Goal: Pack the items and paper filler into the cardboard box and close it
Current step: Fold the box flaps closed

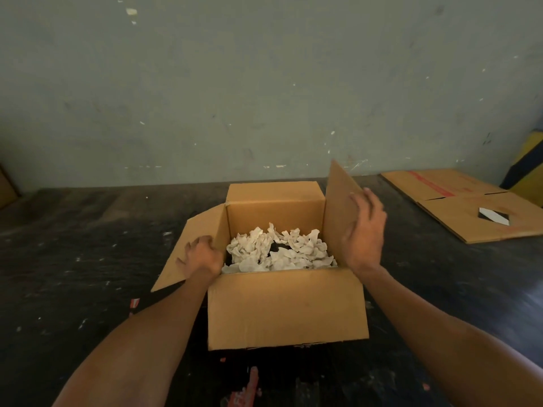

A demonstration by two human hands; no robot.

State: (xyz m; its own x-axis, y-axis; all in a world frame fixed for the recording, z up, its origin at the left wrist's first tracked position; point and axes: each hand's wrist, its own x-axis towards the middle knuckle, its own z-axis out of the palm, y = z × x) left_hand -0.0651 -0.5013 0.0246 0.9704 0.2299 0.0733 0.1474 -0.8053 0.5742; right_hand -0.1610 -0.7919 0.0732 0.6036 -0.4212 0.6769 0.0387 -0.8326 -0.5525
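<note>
An open brown cardboard box (pixel 288 306) stands on the dark floor in front of me. Crumpled white paper filler (pixel 279 251) covers its inside, with a dark item (pixel 276 246) showing through a gap. My left hand (pixel 202 255) grips the left flap (pixel 188 248), which leans outward. My right hand (pixel 365 230) lies flat with spread fingers against the outer face of the right flap (pixel 339 207), which stands upright. The near and far flaps are raised.
A flattened cardboard box (pixel 470 201) with red print lies on the floor at the right, near a yellow and dark object (pixel 529 165). A grey-green wall (pixel 264 83) rises close behind the box. Red scraps (pixel 246 389) lie on the floor near me.
</note>
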